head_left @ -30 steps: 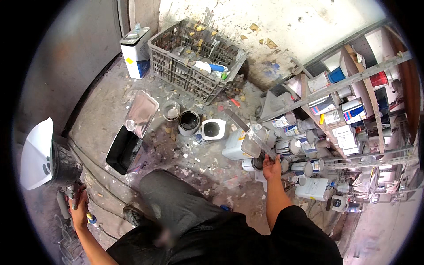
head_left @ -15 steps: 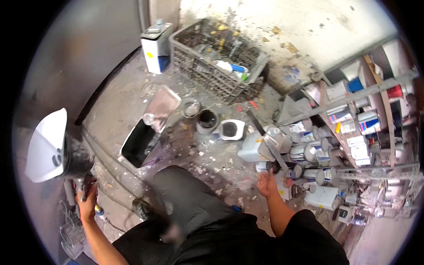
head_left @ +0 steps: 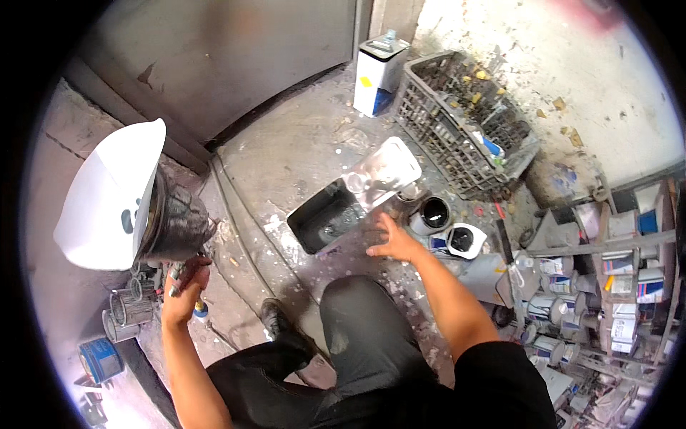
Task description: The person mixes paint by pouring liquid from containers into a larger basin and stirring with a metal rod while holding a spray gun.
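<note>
My left hand [head_left: 182, 294] is wrapped round the handle of a spray gun [head_left: 177, 273]. A dark, paint-stained cup [head_left: 179, 222] tops the gun, and a white paper strainer [head_left: 107, 204] with dark oval holes sits in the cup's mouth. Below the hand hangs a brass and blue hose fitting [head_left: 201, 309]. My right hand [head_left: 396, 243], fingers spread and holding nothing, reaches over the floor beside an open rectangular tin [head_left: 299, 227]. That tin is dark inside, its shiny lid [head_left: 389, 168] folded back. Just past the hand stands a round can [head_left: 431, 216] with a dark inside.
A white container with a dark centre [head_left: 468, 242] lies right of the can. Behind are a grey plastic crate [head_left: 457, 136] of debris and a white rectangular can [head_left: 375, 79]. Paint cans crowd the shelves [head_left: 607, 243] at right. Hoses [head_left: 246, 229] cross the floor near my feet.
My view has swung left. My right hand has left the cans by the shelves and now spreads beside the open tin. My left hand still holds the spray gun.
</note>
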`<state>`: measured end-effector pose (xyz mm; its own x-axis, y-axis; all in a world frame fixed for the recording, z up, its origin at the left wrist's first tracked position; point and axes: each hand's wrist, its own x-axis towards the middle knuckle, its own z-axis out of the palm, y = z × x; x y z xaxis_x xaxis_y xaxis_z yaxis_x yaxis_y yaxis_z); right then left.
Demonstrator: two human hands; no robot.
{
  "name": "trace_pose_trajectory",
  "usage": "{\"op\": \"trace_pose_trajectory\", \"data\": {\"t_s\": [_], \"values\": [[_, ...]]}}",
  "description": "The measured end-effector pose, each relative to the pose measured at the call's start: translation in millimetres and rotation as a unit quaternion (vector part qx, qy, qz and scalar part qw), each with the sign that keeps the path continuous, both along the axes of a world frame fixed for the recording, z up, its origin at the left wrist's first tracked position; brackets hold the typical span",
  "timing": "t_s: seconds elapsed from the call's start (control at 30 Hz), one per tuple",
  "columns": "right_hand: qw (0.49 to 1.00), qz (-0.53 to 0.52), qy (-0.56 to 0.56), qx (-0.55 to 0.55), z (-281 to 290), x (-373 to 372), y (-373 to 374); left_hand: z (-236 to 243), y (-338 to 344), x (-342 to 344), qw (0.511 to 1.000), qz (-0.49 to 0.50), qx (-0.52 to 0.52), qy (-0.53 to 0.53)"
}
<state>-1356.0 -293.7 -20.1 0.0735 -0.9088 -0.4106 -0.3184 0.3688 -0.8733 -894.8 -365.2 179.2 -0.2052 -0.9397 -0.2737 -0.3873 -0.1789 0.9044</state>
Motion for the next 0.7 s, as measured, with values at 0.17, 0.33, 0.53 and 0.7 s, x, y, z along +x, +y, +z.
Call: {"op": "trace_pose_trajectory", "data": {"t_s": [0.17,0.33,0.53,0.7], "values": [[0.925,0.252,0.278,0.069,16.2,17.3,-76.0,12.3,25.9,24.7,0.999,0.012,0.013,-0.03],[0.95,0.26,0.11,0.137,-28.5,3.2,-93.2,-0.9,39.6,41.1,0.998,0.038,0.03,-0.035],[0.948,0.262,0.096,0.151,-12.1,17.8,-96.2,-15.4,49.1,60.5,0.99,0.079,0.108,0.049],[0.949,0.276,0.009,0.15,-8.7,20.8,-107.3,-22.9,51.8,70.9,0.993,0.059,0.098,0.022]]}}
